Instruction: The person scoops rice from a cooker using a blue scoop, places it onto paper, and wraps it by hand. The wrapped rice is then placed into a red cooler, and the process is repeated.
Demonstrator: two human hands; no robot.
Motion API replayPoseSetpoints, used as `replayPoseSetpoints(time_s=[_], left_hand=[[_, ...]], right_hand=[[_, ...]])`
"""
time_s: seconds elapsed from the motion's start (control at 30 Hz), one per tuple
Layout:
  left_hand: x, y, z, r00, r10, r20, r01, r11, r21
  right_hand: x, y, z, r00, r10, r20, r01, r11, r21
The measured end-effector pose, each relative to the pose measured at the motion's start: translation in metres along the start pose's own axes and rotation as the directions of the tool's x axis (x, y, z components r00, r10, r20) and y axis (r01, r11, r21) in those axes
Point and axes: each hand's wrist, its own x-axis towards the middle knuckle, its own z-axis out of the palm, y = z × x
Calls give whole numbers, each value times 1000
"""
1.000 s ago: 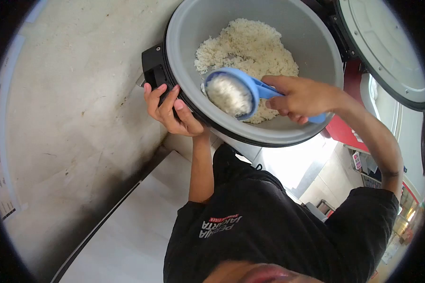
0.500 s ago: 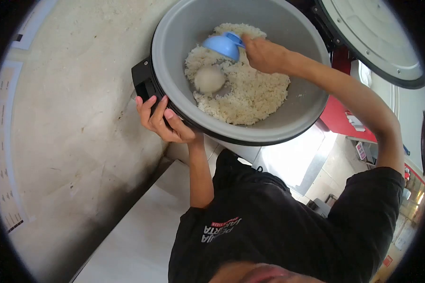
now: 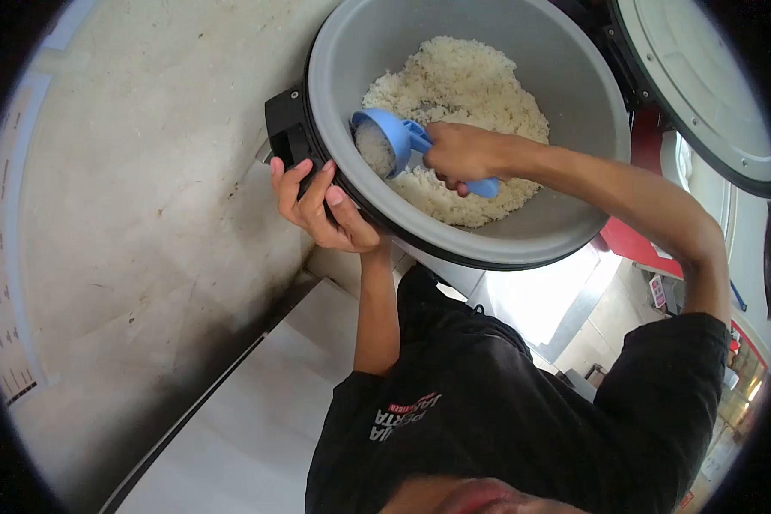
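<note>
In the head view, my right hand [image 3: 461, 156] is closed around the handle of a blue plastic scoop [image 3: 391, 137]. The scoop's round bowl is tipped toward the left, with white rice [image 3: 374, 147] in it. It sits inside the grey inner pot of a large rice cooker [image 3: 327, 94], near the left wall. Cooked rice [image 3: 471, 81] lies loosely over the pot's bottom. At the cooker's outer left side, my left hand [image 3: 325, 210] has its fingers curled against the black handle [image 3: 293, 137] and rim; the exact contact is partly hidden.
The cooker's raised lid [image 3: 702, 81] stands at the upper right. A pale, stained wall or panel [image 3: 146, 197] fills the left, with printed sheets [image 3: 7, 283] at its edge. A white surface [image 3: 240, 403] lies lower left, and a red surface [image 3: 630, 244] shows behind my right arm.
The scoop has moved down and left in the pot, turning so its bowl shows rice. A rounded, blurred rice lump seen earlier is no longer visible there. My left hand keeps its place on the cooker.
</note>
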Motion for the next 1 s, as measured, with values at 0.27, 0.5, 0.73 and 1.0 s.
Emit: replayPoseSetpoints(time_s=[0.27,0.5,0.73,1.0], left_hand=[[0,1,2,1000,10,-4,-10,998,-56],[2,4,1,1000,7,10,-7,999,-53],[5,8,0,999,-2,33,2,1000,4],[-67,108,-17,807,360,468,-24,812,-583]], right_hand=[[-92,-17,-11,999,-34,11,35,982,-184],[-114,13,-48,954,11,300,-161,861,482],[-185,91,0,929,-365,61,61,314,947],[-210,257,201,846,194,-498,533,-254,807]])
